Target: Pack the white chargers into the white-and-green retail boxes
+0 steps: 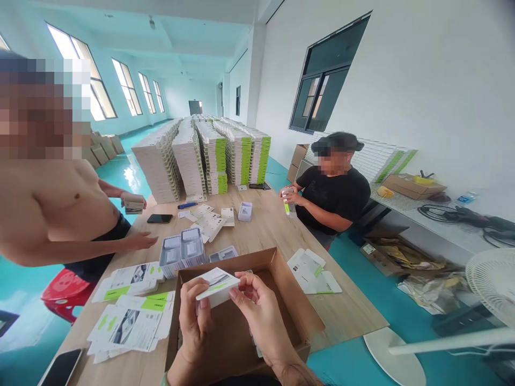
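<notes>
Both my hands hold a small white carton with green print [216, 285] over an open brown cardboard box [289, 292] at the near edge of the wooden table [273, 225]. My left hand [193, 316] grips the carton's left side, thumb on top. My right hand [261, 316] pinches its right end with curled fingers. Flat unfolded white-and-green cartons [132, 319] lie to the left of the box. More flat cartons [314, 271] lie to its right.
Grey plastic trays [183, 252] stand behind the box. Tall stacks of packed cartons [209, 153] fill the far table end. A shirtless person [68, 214] stands left, a seated person in black [333, 193] right. Phones [60, 369] [160, 218] lie on the table. A fan [491, 284] stands right.
</notes>
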A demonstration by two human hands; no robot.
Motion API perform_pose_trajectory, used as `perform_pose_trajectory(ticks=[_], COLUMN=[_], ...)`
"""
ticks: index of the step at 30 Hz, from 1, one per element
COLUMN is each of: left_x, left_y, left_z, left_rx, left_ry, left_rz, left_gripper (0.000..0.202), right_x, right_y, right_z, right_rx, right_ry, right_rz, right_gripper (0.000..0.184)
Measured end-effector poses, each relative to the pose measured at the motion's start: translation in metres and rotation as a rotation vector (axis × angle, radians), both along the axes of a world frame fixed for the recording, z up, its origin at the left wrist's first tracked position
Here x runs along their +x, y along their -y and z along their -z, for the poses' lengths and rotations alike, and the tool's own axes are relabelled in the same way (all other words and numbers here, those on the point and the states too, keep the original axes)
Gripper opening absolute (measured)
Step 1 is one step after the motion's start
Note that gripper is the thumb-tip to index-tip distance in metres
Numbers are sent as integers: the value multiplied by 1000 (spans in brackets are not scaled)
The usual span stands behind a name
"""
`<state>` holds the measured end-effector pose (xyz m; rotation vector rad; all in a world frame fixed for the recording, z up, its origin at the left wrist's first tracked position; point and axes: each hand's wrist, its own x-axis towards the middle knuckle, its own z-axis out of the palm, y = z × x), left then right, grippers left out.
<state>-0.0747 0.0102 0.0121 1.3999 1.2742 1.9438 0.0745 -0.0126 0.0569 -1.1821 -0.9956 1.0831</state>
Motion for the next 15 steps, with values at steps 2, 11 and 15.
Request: perform_pose_trajectory(ticks=[2, 11, 15], left_x=[1, 6, 11], left_y=[1, 5, 6], left_z=[-2, -8, -14], left_rx=[-6, 36, 17], left_ry=[5, 77, 59], left_rz=[13, -3, 1], left_gripper=[37, 36, 39], right_x=[1, -1, -6], right_y=[0, 13, 10], right_z=[-6, -4, 5], right_rx=[-9, 66, 25], right_ry=[33, 89, -54], right_rz=[-42, -78, 9], right_gripper=[25, 25, 38])
